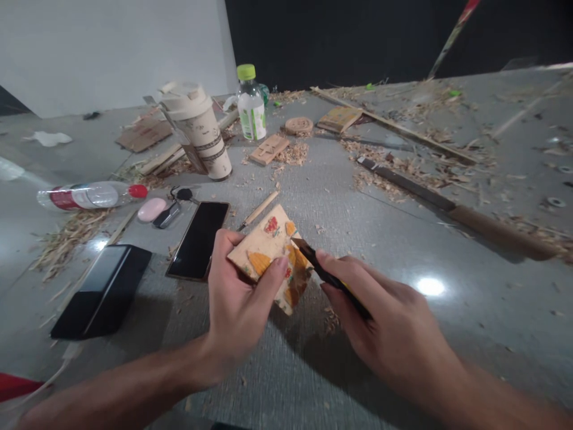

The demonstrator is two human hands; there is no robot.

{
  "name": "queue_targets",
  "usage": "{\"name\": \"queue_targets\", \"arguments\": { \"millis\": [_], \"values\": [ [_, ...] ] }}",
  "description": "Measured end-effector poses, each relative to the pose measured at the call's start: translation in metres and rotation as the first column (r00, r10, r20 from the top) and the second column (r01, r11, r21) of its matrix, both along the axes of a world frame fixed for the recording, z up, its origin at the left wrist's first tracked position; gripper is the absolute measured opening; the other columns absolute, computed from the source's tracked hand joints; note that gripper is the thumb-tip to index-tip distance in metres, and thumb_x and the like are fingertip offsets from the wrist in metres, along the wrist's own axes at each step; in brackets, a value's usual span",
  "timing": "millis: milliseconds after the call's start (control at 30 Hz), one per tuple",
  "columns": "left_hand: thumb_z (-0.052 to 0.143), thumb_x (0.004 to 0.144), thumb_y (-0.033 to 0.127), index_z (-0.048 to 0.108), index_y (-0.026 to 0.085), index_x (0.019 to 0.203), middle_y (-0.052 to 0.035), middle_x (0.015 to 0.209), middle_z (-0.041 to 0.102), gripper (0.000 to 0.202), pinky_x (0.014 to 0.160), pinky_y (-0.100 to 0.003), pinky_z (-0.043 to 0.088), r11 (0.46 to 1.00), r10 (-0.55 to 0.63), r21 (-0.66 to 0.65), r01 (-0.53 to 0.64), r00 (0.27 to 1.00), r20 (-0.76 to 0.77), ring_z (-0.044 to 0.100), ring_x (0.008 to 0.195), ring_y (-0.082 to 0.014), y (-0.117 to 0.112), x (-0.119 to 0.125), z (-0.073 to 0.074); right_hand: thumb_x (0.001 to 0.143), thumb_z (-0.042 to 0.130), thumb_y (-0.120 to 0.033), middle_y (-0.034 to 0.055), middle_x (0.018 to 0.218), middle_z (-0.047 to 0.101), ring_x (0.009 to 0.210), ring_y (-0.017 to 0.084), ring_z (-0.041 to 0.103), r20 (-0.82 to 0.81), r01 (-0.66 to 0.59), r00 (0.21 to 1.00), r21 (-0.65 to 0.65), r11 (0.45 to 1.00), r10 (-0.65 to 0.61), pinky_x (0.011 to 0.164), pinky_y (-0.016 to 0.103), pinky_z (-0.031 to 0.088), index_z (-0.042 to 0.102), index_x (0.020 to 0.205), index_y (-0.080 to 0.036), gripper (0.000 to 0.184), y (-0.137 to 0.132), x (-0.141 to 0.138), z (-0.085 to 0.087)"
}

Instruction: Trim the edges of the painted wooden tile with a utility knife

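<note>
A square, pale wooden piece with yellow fan-like shapes and small red patterns is held up over the grey table. My left hand grips it along its left side, the thumb pressed on its face. A black utility knife lies in my right hand, fingers closed round the handle. Its blade reaches the piece's upper right part; whether the tip touches is hard to tell. Just behind the piece, a thin tool with a light wooden handle lies on the table, partly hidden.
Left are a smartphone, a dark angular box, a pink oval object and a fallen bottle. Behind stand a paper cup and a green-capped bottle, near carved wood pieces. A long brown-handled blade lies right among shavings.
</note>
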State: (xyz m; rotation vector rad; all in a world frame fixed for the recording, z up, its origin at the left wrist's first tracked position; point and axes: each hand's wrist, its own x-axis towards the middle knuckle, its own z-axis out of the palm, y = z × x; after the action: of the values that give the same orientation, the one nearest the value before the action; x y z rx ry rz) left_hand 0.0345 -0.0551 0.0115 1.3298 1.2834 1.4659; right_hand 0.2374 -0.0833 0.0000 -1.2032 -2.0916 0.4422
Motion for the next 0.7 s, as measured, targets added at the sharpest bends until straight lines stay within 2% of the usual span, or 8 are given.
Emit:
{"name": "queue_targets", "arguments": {
  "millis": [200, 333, 433, 567, 700],
  "values": [
    [0.088, 0.089, 0.027, 0.053, 0.025, 0.092, 0.0064, 0.076, 0.062, 0.034, 0.053, -0.02, 0.056, 0.999, -0.013, -0.03, 0.013, 1.0, 0.003, 0.061, 0.062, -0.0098, 0.001, 0.001, 0.0, 0.111, 0.053, -0.014, 0.0012, 0.112, 0.078, 0.076, 0.01, 0.071, -0.069, -0.006, 0.998, -0.093, 0.996, -0.001, 0.065, 0.021, 0.054, 0.057, 0.143, -0.029, 0.036, 0.001, 0.001, 0.004],
    [0.09, 0.088, 0.029, 0.054, 0.025, 0.094, 0.0051, 0.078, 0.064, 0.036, 0.053, -0.02, 0.055, 0.998, -0.016, -0.056, 0.02, 0.998, 0.068, 0.061, 0.063, -0.0106, 0.0, -0.002, -0.004, 0.112, 0.056, -0.021, -0.0027, 0.098, 0.076, 0.069, 0.009, 0.066, -0.158, -0.064, 0.987, -0.227, 0.972, 0.028, 0.054, 0.02, 0.044, 0.06, 0.137, -0.031, 0.027, 0.007, 0.006, 0.012],
    [0.091, 0.088, 0.031, 0.054, 0.025, 0.096, 0.004, 0.081, 0.065, 0.039, 0.055, -0.023, 0.058, 0.995, -0.023, -0.092, 0.037, 0.989, 0.147, 0.063, 0.065, -0.0122, -0.001, -0.004, -0.008, 0.112, 0.059, -0.03, -0.0036, 0.094, 0.075, 0.067, 0.009, 0.062, -0.207, -0.103, 0.978, -0.306, 0.946, 0.04, 0.053, 0.02, 0.042, 0.062, 0.135, -0.032, 0.023, 0.012, 0.011, 0.014],
    [0.092, 0.089, 0.033, 0.052, 0.026, 0.097, 0.0041, 0.082, 0.065, 0.041, 0.055, -0.025, 0.059, 0.987, -0.053, -0.136, 0.083, 0.976, 0.213, 0.063, 0.064, -0.0132, 0.001, -0.006, -0.012, 0.112, 0.063, -0.039, -0.0014, 0.1, 0.075, 0.064, 0.009, 0.059, -0.324, -0.176, 0.946, -0.448, 0.877, 0.024, 0.053, 0.02, 0.045, 0.065, 0.138, -0.033, 0.027, 0.018, 0.018, 0.01],
    [0.093, 0.088, 0.035, 0.053, 0.026, 0.097, 0.0033, 0.085, 0.064, 0.042, 0.059, -0.027, 0.06, 0.983, -0.07, -0.153, 0.105, 0.974, 0.214, 0.066, 0.07, -0.0152, 0.006, -0.007, -0.015, 0.11, 0.067, -0.046, -0.0011, 0.094, 0.072, 0.061, 0.008, 0.056, -0.491, -0.319, 0.871, -0.563, 0.762, 0.002, 0.051, 0.02, 0.046, 0.07, 0.135, -0.03, 0.03, 0.026, 0.023, 0.009]
  ]
}}
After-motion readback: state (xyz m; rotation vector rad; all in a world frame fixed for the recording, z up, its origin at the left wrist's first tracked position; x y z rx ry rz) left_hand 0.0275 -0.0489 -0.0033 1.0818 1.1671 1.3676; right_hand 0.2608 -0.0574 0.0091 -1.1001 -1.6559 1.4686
